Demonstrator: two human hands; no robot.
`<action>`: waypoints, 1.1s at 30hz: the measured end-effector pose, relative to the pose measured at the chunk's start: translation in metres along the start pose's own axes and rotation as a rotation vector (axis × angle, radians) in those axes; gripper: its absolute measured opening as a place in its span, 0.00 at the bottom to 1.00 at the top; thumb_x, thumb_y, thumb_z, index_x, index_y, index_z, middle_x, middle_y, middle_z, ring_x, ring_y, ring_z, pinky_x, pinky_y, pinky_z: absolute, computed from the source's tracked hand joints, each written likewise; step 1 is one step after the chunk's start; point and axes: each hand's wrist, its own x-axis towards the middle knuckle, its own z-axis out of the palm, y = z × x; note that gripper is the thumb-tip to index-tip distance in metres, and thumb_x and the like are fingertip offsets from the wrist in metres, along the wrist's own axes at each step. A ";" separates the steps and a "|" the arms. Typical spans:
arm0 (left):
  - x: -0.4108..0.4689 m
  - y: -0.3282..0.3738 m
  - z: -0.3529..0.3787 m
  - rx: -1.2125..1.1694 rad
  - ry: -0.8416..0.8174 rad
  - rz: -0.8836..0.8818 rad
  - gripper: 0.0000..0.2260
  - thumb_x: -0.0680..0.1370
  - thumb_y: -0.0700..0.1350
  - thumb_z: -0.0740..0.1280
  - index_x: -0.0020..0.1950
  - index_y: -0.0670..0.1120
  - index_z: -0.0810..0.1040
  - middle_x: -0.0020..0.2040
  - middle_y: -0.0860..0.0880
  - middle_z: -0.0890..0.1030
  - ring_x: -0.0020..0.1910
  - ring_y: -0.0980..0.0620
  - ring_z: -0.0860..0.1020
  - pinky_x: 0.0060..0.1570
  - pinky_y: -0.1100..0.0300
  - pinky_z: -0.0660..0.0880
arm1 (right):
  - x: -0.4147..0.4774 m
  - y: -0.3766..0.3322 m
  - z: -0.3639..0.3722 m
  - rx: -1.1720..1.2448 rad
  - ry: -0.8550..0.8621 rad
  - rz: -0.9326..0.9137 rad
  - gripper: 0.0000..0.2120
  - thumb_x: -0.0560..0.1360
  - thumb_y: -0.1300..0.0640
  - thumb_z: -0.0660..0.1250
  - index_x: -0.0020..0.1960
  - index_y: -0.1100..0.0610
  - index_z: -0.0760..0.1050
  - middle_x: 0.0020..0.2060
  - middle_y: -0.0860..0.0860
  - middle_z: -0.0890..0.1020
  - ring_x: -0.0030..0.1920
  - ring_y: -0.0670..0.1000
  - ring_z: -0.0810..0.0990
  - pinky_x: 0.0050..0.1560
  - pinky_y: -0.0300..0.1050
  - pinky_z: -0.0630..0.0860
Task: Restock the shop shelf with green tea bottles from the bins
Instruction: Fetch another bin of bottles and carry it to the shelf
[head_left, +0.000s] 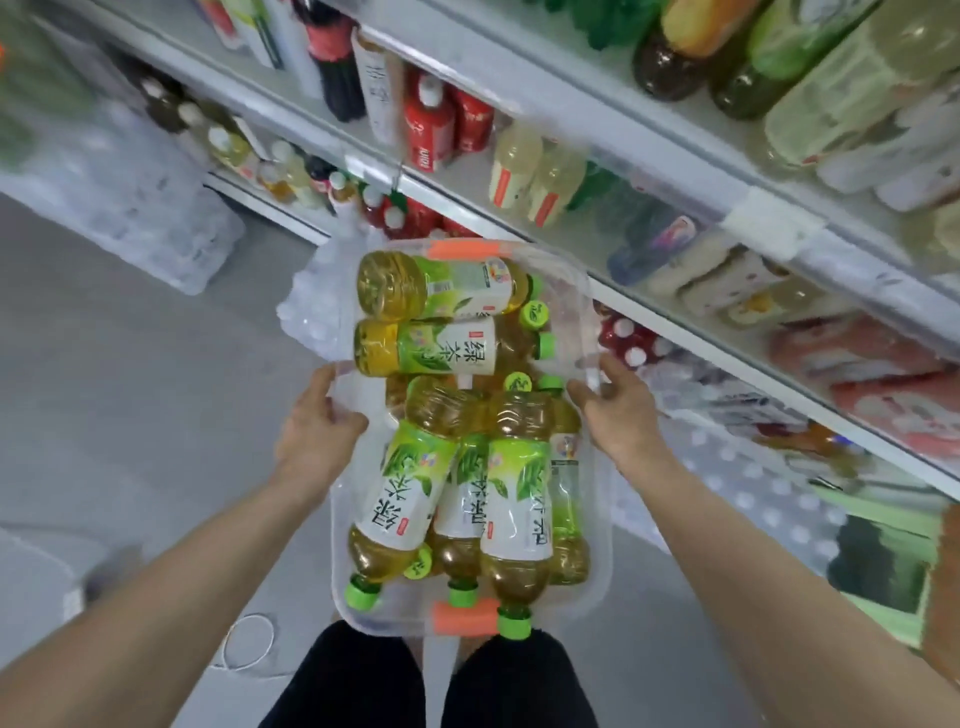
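Observation:
A clear plastic bin (597, 530) with orange end handles hangs in front of me, held off the floor above my legs. It is packed with several green tea bottles (426, 345), lying on their sides, with green caps and white-green labels. My left hand (319, 431) grips the bin's left rim. On the opposite rim sits my right hand (618, 410), fingers curled over the edge. The shop shelf (571, 218) runs diagonally along the right, filled with drinks.
Red cola bottles (431, 130) and pale drink bottles (514, 161) stand on the shelf rows. Another clear bin (119, 202) sits on the grey floor at the left. A wrapped pack of water bottles (311, 306) lies just beyond the held bin. A white cable lies near my feet.

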 end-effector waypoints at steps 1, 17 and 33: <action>0.007 -0.004 -0.006 -0.026 0.027 -0.027 0.26 0.65 0.44 0.65 0.57 0.69 0.69 0.35 0.49 0.74 0.35 0.44 0.74 0.45 0.41 0.79 | 0.012 -0.012 0.009 -0.032 -0.038 -0.031 0.12 0.77 0.56 0.70 0.59 0.50 0.77 0.38 0.44 0.81 0.30 0.38 0.76 0.34 0.33 0.70; 0.089 -0.014 -0.020 -0.510 0.411 -0.312 0.25 0.72 0.36 0.67 0.58 0.63 0.69 0.33 0.48 0.73 0.29 0.45 0.73 0.42 0.44 0.78 | 0.159 -0.216 0.117 -0.575 -0.351 -0.419 0.27 0.80 0.47 0.65 0.77 0.47 0.62 0.76 0.50 0.66 0.74 0.55 0.67 0.73 0.54 0.63; 0.125 -0.013 0.021 -0.650 0.481 -0.416 0.24 0.74 0.38 0.65 0.57 0.67 0.68 0.34 0.44 0.75 0.31 0.46 0.73 0.42 0.43 0.78 | 0.212 -0.226 0.148 -0.681 -0.395 -0.488 0.24 0.82 0.47 0.61 0.77 0.43 0.63 0.75 0.48 0.68 0.70 0.54 0.71 0.61 0.46 0.71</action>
